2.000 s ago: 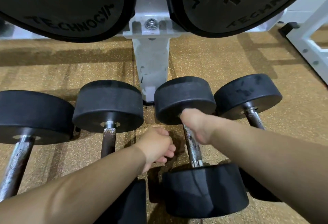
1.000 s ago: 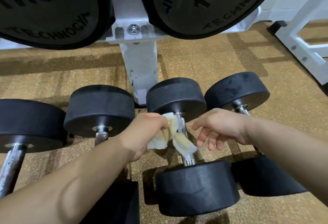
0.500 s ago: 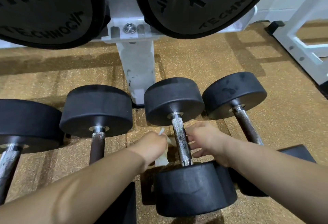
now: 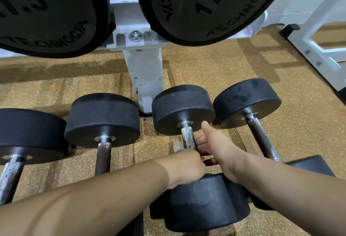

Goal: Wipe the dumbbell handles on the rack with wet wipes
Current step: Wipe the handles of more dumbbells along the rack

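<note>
L grip [image 4: 185, 166] was closed on wipe [image 4: 175, 145] beside dumbbell handle [image 4: 188, 137]; handle was touched from 3 o'clock by R grip [image 4: 217, 146], closure couldn't be told.

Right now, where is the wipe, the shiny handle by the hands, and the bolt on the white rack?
wipe [image 4: 176, 145], head view: the pale corner showing left of the handle.
handle [image 4: 187, 136], head view: its knurled upper stretch.
bolt [image 4: 135, 35], head view: its round head.

Hidden beneath left hand [image 4: 187, 168] fingers: most of wet wipe [image 4: 176, 145]. Behind fingertips: near half of handle [image 4: 188, 136].
</note>
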`<act>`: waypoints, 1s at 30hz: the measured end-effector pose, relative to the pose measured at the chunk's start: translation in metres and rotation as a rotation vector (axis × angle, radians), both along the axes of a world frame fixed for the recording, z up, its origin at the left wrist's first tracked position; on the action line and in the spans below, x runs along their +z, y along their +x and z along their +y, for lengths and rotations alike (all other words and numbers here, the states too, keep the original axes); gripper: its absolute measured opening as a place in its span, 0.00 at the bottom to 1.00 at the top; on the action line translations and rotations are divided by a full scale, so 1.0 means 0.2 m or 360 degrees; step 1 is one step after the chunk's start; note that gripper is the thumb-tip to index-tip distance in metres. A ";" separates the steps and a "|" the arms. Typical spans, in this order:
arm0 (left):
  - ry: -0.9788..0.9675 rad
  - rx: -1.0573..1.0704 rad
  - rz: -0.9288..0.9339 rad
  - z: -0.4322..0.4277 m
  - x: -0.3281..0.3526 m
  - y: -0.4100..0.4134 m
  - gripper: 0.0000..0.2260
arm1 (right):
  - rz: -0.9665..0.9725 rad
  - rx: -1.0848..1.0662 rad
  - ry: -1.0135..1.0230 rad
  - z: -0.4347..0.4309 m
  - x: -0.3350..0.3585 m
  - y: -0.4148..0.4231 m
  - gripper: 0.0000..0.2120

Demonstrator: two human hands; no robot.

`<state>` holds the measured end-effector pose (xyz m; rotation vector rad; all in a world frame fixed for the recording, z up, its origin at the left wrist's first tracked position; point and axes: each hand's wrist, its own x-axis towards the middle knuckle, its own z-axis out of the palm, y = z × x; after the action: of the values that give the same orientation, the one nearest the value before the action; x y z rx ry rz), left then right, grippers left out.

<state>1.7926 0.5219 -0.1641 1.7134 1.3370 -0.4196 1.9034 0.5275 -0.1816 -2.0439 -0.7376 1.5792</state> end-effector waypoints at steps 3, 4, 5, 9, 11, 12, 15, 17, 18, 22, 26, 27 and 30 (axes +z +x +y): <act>-0.0221 0.0484 -0.0225 0.01 -0.02 -0.02 0.13 | -0.0067 0.0043 0.0005 0.00 -0.01 -0.01 0.30; -0.0188 0.0727 -0.0316 0.05 -0.03 -0.02 0.12 | -0.0066 0.0046 0.0012 0.00 -0.02 -0.01 0.30; -0.0089 0.0924 -0.0387 0.10 -0.03 -0.02 0.11 | -0.0042 0.0045 0.0006 0.00 -0.01 -0.01 0.30; 0.0068 0.0989 -0.0452 0.16 -0.01 0.01 0.15 | 0.0052 0.0041 -0.0026 -0.01 0.02 0.00 0.34; -0.0008 0.0702 -0.0334 0.05 -0.02 0.00 0.18 | 0.0082 0.0044 -0.0038 -0.02 0.03 0.01 0.35; -0.0088 0.0587 -0.0266 -0.01 -0.03 0.01 0.17 | 0.0068 0.0058 -0.0041 -0.01 0.04 0.02 0.36; -0.0332 0.0774 -0.0346 -0.05 -0.06 0.01 0.12 | 0.0026 0.0081 -0.0048 0.00 0.04 0.02 0.35; -0.0501 0.1208 -0.0501 0.00 -0.06 0.03 0.19 | 0.0033 0.0057 -0.0028 0.00 0.03 0.02 0.34; -0.0490 0.1435 -0.0573 0.04 -0.05 0.03 0.20 | 0.0043 0.0042 -0.0022 0.00 0.02 0.01 0.33; -0.0199 0.1829 -0.0740 0.15 -0.05 0.01 0.13 | 0.0073 0.0117 -0.0059 -0.01 0.00 0.02 0.33; -0.0201 0.1366 -0.0561 -0.02 0.02 0.01 0.08 | 0.0066 0.0111 -0.0032 -0.01 -0.01 0.04 0.32; -0.0246 0.1243 -0.0540 -0.05 0.04 0.01 0.10 | 0.0055 0.0104 -0.0044 -0.01 -0.01 0.04 0.33; -0.0288 0.0842 -0.0366 -0.06 0.11 0.00 0.16 | 0.0082 0.0084 -0.0077 0.01 0.00 0.03 0.39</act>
<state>1.7921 0.5090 -0.1427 1.1608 1.4642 -0.0346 1.9095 0.5297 -0.1812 -2.0251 -0.7470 1.6878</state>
